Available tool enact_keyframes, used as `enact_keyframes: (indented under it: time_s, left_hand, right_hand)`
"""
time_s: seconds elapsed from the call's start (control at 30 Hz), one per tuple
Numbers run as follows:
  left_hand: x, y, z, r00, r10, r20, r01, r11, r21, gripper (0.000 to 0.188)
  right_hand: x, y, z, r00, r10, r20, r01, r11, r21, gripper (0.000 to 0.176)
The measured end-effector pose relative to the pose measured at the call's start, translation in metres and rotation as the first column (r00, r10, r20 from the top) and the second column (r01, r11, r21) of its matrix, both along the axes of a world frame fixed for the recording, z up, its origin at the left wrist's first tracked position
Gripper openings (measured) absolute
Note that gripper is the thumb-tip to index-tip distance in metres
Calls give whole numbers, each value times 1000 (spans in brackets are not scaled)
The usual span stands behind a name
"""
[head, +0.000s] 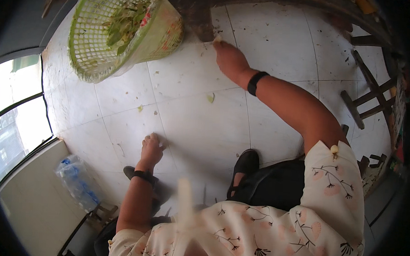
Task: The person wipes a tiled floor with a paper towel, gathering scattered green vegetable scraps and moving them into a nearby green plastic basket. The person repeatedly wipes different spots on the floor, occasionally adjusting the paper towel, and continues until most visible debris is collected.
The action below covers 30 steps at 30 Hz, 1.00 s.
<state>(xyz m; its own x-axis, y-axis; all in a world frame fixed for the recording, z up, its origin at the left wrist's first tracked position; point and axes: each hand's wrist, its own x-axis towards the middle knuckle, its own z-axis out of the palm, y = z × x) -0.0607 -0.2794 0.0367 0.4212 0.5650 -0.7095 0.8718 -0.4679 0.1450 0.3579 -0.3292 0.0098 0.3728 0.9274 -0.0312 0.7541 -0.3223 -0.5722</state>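
Note:
My right hand (pixel 232 60) reaches out over the tiled floor, its fingertips drawn together beside the lower end of a dark wooden leg (pixel 201 25). Something small and pale shows at those fingertips; I cannot tell whether it is a held scrap or a fingertip. Lower and to the left, my left hand (pixel 151 149) hangs above the floor with loosely bent fingers, the thumb apart, and nothing visible in it. A green plastic mesh basket (pixel 78 50), lined with a clear bag, stands tilted in the view at the upper left. Green and withered leaves (pixel 121 33) lie inside it.
White floor tiles (pixel 205 124) carry leaf bits (pixel 210 98) and dark crumbs. Wooden stool legs (pixel 374 94) stand at the right. Wrapped bottles (pixel 77 180) lean by the low wall at the left, below a bright window (pixel 20 120). My black shoe (pixel 248 162) is on the floor.

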Motion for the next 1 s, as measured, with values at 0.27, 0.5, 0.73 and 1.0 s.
enact_keyframes:
  time_s: [0.27, 0.5, 0.73, 1.0]
  left_hand:
    - [-13, 1, -15, 993, -114, 30, 112, 992, 61, 19]
    - [-6, -1, -7, 998, -15, 60, 11, 997, 72, 30]
    - [14, -3, 14, 992, -99, 75, 93, 993, 79, 12]
    - [6, -4, 10, 997, 71, 2, -71, 997, 38, 40]
  right_hand:
    - [-11, -59, 1, 927, 313, -207, -291, 948, 127, 24]
    - [86, -41, 7, 965, -246, 85, 254, 962, -99, 38]
    - [-53, -48, 6, 913, 382, -142, -393, 918, -56, 20]
    - [103, -80, -2, 995, -88, 50, 87, 996, 10, 40]
